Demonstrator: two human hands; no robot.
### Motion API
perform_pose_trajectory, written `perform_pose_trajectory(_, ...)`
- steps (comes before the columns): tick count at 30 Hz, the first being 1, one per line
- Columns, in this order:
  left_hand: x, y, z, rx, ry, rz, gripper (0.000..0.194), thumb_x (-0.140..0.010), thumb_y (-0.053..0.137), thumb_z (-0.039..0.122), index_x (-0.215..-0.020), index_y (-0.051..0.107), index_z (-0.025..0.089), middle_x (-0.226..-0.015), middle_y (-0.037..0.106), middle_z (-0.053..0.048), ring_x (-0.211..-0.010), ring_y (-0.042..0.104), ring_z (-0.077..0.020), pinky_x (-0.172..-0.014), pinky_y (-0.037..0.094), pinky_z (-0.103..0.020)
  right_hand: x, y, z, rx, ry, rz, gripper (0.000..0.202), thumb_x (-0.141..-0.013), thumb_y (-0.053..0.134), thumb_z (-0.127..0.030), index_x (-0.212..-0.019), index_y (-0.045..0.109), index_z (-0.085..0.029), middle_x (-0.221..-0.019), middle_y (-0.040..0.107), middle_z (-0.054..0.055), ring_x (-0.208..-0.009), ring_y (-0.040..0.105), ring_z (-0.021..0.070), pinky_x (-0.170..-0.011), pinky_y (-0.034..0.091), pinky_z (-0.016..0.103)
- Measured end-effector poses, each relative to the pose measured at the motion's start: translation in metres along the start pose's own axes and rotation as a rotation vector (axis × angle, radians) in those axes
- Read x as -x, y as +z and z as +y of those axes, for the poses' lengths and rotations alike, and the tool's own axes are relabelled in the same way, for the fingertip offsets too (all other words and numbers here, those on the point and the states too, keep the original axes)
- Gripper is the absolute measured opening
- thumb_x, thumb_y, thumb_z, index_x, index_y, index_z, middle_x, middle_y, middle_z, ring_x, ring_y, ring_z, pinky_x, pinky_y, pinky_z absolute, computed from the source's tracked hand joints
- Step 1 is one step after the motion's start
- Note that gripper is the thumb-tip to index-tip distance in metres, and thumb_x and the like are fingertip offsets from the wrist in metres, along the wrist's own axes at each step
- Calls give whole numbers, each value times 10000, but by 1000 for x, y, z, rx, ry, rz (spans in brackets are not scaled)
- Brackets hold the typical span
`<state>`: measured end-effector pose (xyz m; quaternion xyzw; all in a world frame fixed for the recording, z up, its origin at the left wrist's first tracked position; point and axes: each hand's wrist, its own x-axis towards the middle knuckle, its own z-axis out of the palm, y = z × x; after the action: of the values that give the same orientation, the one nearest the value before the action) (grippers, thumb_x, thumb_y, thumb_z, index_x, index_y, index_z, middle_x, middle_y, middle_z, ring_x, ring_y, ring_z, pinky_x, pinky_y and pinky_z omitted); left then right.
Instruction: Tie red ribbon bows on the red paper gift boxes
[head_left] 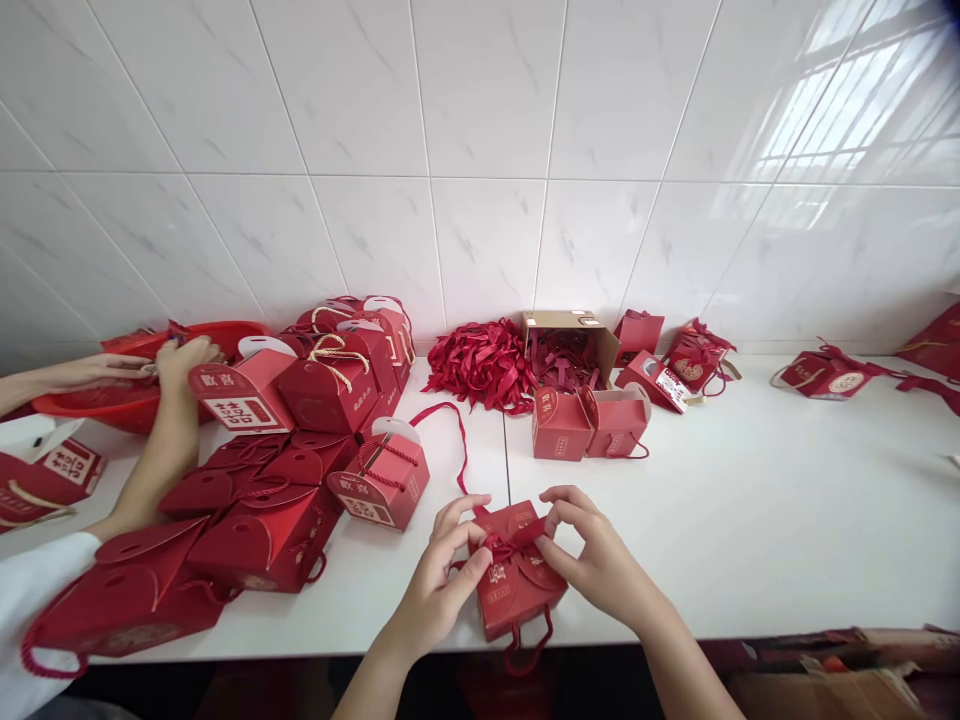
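While the small red box [517,605] sits by the bench's [750,520] near edge, apparently for easy reach, the left hand [444,572] and right hand [592,540] each pinch the ribbon bow [516,540] on top, seemingly to tension it evenly. Towards the back edge, loose ribbons [480,365] lie heaped beside a ribbon-filled carton [606,350], likely for handy picking.

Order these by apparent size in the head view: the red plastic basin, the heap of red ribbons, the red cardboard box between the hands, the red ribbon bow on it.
1. Red plastic basin, partly hidden
2. Red cardboard box and heap of red ribbons: too close to rank, the box being nearer
3. Red ribbon bow
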<state>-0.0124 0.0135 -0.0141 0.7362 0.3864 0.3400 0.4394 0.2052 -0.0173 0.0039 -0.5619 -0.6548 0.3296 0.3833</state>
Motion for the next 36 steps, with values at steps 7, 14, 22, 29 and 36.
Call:
perform_pose_trajectory(7, -7, -6, 1, -307, 54, 131, 283, -916, 461, 353, -680, 490, 200, -1225, 583, -90, -1222, 453, -282, -1039, 309, -518, 4, -3, 11, 134, -65, 91, 72, -775, 590, -177, -713, 567, -203, -1288, 473, 91, -1240, 418, 283, -1016, 359, 483)
perform_pose_trajectory(14, -4, -19, -6, -626, 148, 270, 255, -847, 551, 298, -614, 555, 195, -1061, 627, -77, -1200, 437, -333, -1015, 242, -577, 15, 8, 24, 79, -86, 234, 170, -697, 647, -130, -577, 542, -191, -1374, 454, 87, -1295, 357, 337, -1024, 338, 553)
perform_pose_trajectory(22, 13, 9, -2, -65, -58, 118, 204, -906, 502, 335, -756, 457, 204, -1037, 558, -60, -1008, 569, -179, -884, 462, -268, 32, 9, 35, -252, -175, -221, 929, -501, 906, -346, -1322, 476, -276, -1542, 191, 138, -1415, 224, 343, -1122, 292, 473)
perform_pose_trajectory(29, 29, 35, 3, 52, -32, 92, 130, -892, 526, 333, -844, 484, 220, -1009, 577, -57, -952, 603, -181, -860, 503, -285, 62, 7, 40, -284, -54, -214, 821, -631, 846, -304, -1358, 468, -357, -1558, 167, 104, -1405, 265, 319, -1078, 378, 412)
perform_pose_trajectory(36, 9, 38, -53, -374, 28, 324, 365, -870, 419, 190, -1225, 493, 233, -1208, 596, -120, -1102, 578, -260, -872, 517, -420, 75, -51, 98, -19, 228, 424, 877, -657, 765, -516, -1408, 395, -253, -1444, 374, 168, -1356, 329, 390, -1065, 357, 547)
